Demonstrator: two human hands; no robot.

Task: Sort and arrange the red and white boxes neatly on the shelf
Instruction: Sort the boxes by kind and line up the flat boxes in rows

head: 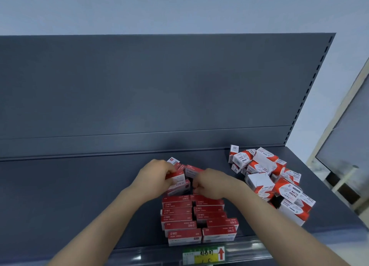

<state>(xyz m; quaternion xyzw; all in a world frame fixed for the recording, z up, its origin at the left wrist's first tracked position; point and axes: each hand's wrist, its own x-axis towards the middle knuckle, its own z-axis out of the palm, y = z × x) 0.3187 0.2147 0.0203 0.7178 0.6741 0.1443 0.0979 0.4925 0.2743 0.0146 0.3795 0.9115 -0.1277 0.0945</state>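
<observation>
Small red staple boxes lie in two neat rows (196,220) on the dark grey shelf (79,195), running from its front edge back toward my hands. My left hand (157,175) grips a red and white box (178,178) at the far end of the left row. My right hand (209,183) is curled at the far end of the right row, fingers down among the boxes; what it holds is hidden. A few loose red boxes (191,170) lie behind my hands. A jumbled heap of white and red paper clip boxes (267,177) sits to the right.
The shelf's dark back panel (159,90) rises behind the boxes. A price label strip with a green and yellow tag (203,254) runs along the front edge. Bare shelf surface stretches to the left. The shelf ends at the right, beside a pale wall and frame (339,145).
</observation>
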